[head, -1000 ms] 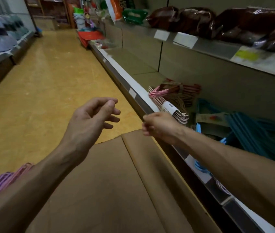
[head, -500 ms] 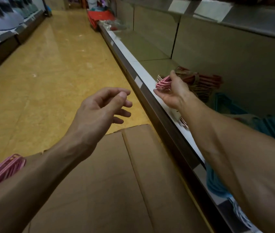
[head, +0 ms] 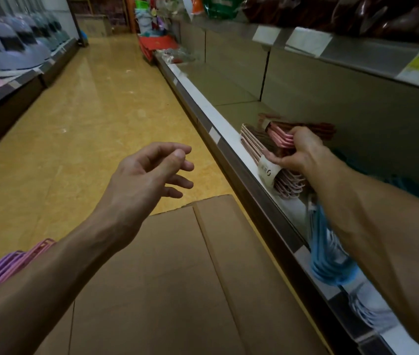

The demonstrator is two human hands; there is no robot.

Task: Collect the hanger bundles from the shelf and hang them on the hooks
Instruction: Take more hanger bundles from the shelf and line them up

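Two pink hanger bundles lie on the low shelf (head: 231, 129) at the right. The upper pink bundle (head: 279, 135) rests on a paler bundle (head: 254, 147) wrapped in a white paper band. My right hand (head: 298, 149) reaches into the shelf with its fingers closed around the upper pink bundle, thumb against the white band. A blue hanger bundle (head: 327, 254) lies nearer, partly hidden under my right forearm. My left hand (head: 147, 178) hovers over the aisle floor, fingers apart, holding nothing. No hooks are in view.
A brown cardboard box (head: 172, 278) stands below me against the shelf edge. Purple and pink hangers (head: 6, 265) show at the lower left behind my left arm. A shelf with brown bags (head: 382, 14) runs above. Basins (head: 11, 47) line the aisle's left side.
My right hand has moved from the shelf's front edge deeper onto the pink bundle and closed on it. My left hand has stayed open over the aisle.
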